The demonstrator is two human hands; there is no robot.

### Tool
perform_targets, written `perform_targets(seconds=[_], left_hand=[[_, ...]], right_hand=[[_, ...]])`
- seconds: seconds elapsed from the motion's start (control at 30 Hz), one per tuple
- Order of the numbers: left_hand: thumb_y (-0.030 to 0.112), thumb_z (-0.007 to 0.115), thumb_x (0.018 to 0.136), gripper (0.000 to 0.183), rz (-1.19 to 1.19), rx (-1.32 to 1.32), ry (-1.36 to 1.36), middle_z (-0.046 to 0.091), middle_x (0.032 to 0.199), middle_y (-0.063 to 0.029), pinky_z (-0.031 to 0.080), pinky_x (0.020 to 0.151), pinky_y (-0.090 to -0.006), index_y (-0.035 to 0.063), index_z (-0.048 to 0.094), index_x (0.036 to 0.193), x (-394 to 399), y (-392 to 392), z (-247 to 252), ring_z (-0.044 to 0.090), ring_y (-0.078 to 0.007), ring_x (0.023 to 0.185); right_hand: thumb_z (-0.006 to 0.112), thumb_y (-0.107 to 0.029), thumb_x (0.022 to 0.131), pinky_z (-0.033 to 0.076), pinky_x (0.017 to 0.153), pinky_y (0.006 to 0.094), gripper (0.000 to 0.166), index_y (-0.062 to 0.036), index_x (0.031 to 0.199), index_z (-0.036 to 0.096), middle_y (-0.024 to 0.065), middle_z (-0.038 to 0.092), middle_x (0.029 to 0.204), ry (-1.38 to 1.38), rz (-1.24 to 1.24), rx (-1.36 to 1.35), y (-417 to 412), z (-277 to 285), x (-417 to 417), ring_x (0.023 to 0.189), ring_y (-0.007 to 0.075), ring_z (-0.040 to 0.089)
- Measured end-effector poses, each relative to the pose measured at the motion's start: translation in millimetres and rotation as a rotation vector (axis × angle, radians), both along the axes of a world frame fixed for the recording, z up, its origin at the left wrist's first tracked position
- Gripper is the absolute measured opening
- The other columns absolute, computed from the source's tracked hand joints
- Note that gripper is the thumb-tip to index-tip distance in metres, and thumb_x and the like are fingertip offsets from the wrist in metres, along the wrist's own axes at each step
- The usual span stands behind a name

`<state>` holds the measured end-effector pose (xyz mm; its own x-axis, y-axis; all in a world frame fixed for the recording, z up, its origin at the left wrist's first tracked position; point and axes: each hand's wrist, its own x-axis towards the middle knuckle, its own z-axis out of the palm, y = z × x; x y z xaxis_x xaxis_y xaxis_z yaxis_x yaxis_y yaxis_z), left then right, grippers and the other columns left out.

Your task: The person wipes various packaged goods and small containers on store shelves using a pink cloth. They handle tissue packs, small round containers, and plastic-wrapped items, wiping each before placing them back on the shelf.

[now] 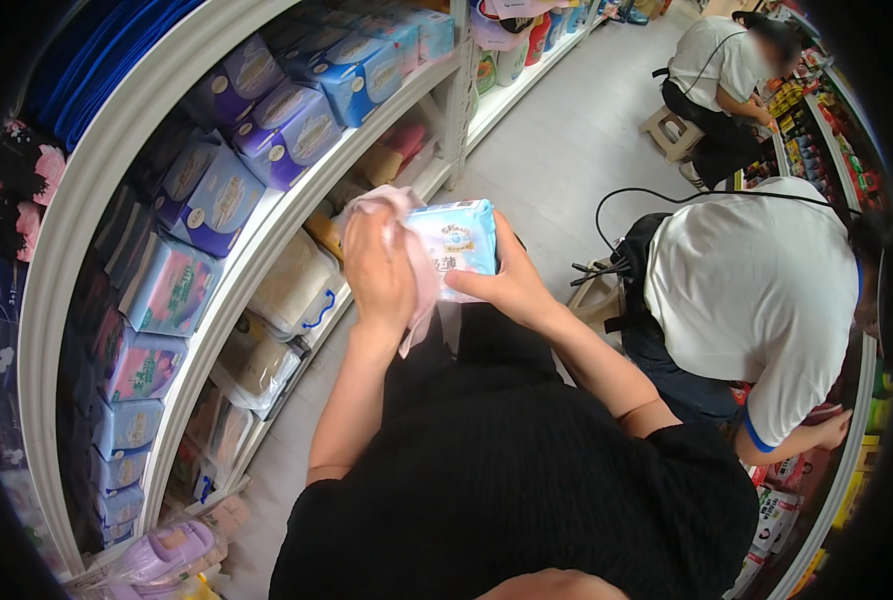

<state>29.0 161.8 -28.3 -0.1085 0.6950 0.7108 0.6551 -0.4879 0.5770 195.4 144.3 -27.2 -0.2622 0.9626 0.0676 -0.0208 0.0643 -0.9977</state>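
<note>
In front of my body, my right hand (508,276) grips a pale blue and white soft pack of sanitary pads (458,240) by its right side, thumb across the front. The pack bears printed writing. My left hand (375,266) holds a pink cloth (422,292) against the pack's left side; the cloth hangs down below the pack and bunches above my fingers. The cloth and my left hand cover the pack's left part.
On my left, a white shelf (266,206) carries purple packs (285,135), blue packs (360,75) and pink packs (146,360). Plastic bins (296,285) stand below. A nearby co-worker (754,285) is at my right; another person (716,82) sits on a stool (671,135) farther along the aisle.
</note>
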Motion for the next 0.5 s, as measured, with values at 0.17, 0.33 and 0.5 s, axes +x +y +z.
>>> perform_targets(seconds=[0.17, 0.33, 0.5], left_hand=[[0.007, 0.056, 0.075, 0.023, -0.302, -0.004, 0.239, 0.054, 0.078, -0.0119, 0.043, 0.067, -0.0399, 0.0063, 0.057, 0.097, 13, -14, 21, 0.055, -0.0306, 0.078], [0.011, 0.058, 0.076, 0.02, -0.314, -0.084, 0.252, 0.057, 0.078, -0.0098, 0.044, 0.066, -0.0378, 0.0066, 0.058, 0.096, 22, -12, 29, 0.057, -0.0299, 0.077], [0.022, 0.046, 0.092, 0.024, -0.33, -0.434, -0.333, 0.064, 0.09, -0.0101, 0.047, 0.076, -0.0346, 0.0018, 0.059, 0.099, -10, -9, 0, 0.061, -0.0237, 0.085]], right_hand=[[0.067, -0.016, 0.073, 0.045, 0.085, 0.0359, 0.074, 0.0009, 0.133, 0.028, 0.0221, 0.056, 0.107, -0.338, 0.1, 0.183, 0, 3, 2, 0.102, 0.0323, 0.057], [0.065, -0.013, 0.074, 0.044, 0.085, 0.0354, 0.062, 0.0044, 0.127, 0.039, 0.0249, 0.057, 0.107, -0.257, 0.009, 0.182, -9, -3, 0, 0.102, 0.0363, 0.057], [0.071, -0.004, 0.072, 0.043, 0.09, 0.0302, 0.069, 0.0041, 0.131, 0.036, 0.0115, 0.058, 0.111, -0.014, -0.033, -0.04, -11, 8, 17, 0.101, 0.0174, 0.056]])
